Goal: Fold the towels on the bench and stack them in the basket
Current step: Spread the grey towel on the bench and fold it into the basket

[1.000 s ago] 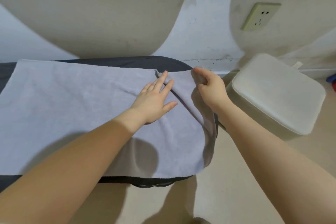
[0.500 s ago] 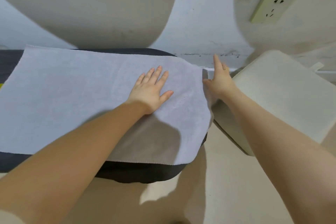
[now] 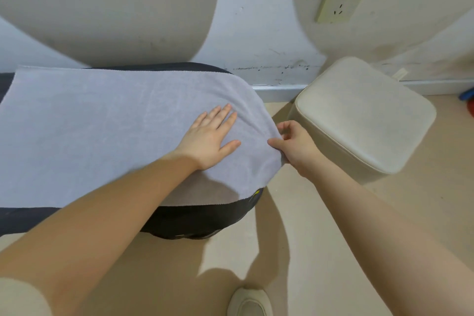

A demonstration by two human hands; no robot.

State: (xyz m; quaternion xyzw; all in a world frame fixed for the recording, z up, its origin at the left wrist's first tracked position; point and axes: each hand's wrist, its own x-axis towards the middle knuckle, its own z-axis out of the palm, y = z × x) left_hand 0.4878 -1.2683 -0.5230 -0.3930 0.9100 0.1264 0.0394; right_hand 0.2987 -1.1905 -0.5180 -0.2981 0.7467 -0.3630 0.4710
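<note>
The towel (image 3: 102, 131) lies flat on the bench (image 3: 195, 223), the left hand (image 3: 209, 140) rests flat on it, and the right hand (image 3: 297, 147) pinches its right edge.

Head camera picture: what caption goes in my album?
Left hand flattens grey towel on bench; right hand pinches its edge.

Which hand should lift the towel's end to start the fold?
Right. The right hand already pinches the towel at its edge over the bench end, while the left hand lies flat on the cloth, suited to anchoring it.
</note>
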